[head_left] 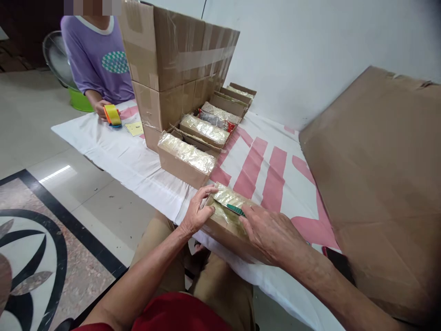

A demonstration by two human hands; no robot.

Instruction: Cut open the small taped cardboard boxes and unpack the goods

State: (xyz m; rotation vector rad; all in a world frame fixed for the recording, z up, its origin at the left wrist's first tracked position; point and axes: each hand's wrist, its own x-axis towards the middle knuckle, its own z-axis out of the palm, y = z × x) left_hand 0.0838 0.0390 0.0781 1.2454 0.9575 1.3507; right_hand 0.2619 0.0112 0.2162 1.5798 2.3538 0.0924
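Observation:
A small cardboard box (225,230) with clear tape across its top lies at the table's near edge. My left hand (197,210) grips its left end, thumb on the near side and fingers over the far corner. In my right hand (263,227) is a green utility knife (235,209), its thin blade pointing left at the taped top. Crinkled clear film (230,196) shows along the box's far side. My right palm hides the box's right part. Just beyond my left hand stands an open box (182,168) with film-wrapped contents.
Stacked taped cartons (179,69) rise at the back left, with more open boxes (206,128) along them. A person (99,59) across the table holds a yellow tape roll (112,115). A large cardboard sheet (379,184) leans at right. White-and-pink cloth (275,170) covers the table.

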